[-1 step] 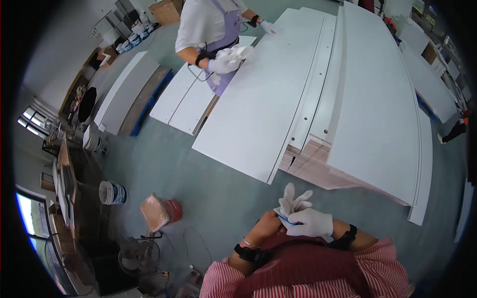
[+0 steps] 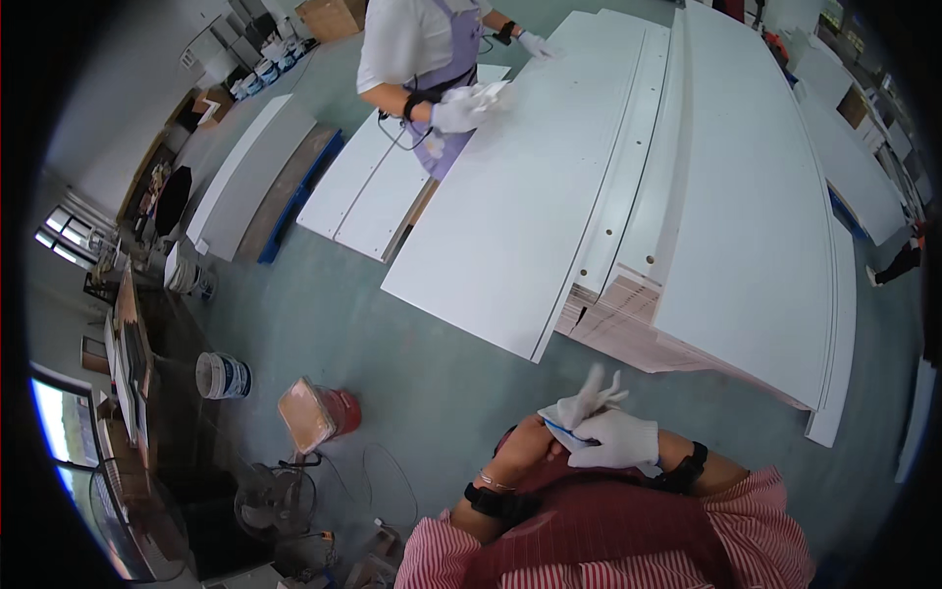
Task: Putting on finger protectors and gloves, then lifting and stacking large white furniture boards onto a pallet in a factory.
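In front of my body, a loose white work glove (image 2: 592,397) with a blue-edged cuff stands out ahead of my hands, its fingers blurred. My right hand (image 2: 618,439), wearing a matching white glove, closes on the cuff. My left hand (image 2: 528,444) is bare and curled at the cuff's other side, its fingertips partly hidden. Dark bands circle both wrists. Beyond them, a large white panel (image 2: 491,226) lies on the left part of a stack, beside a long curved white panel (image 2: 751,216).
Across the panels, a person (image 2: 422,49) in a lilac apron and white gloves holds a white cloth-like thing. A red bucket (image 2: 341,412), a white bucket (image 2: 222,378) and a fan (image 2: 275,501) stand on the floor at left. Another white panel (image 2: 257,172) rests near a blue pallet (image 2: 299,201).
The loose glove's fingers have shifted slightly right and spread differently, and its cuff shows more. The other person's near hand has moved a little to the right.
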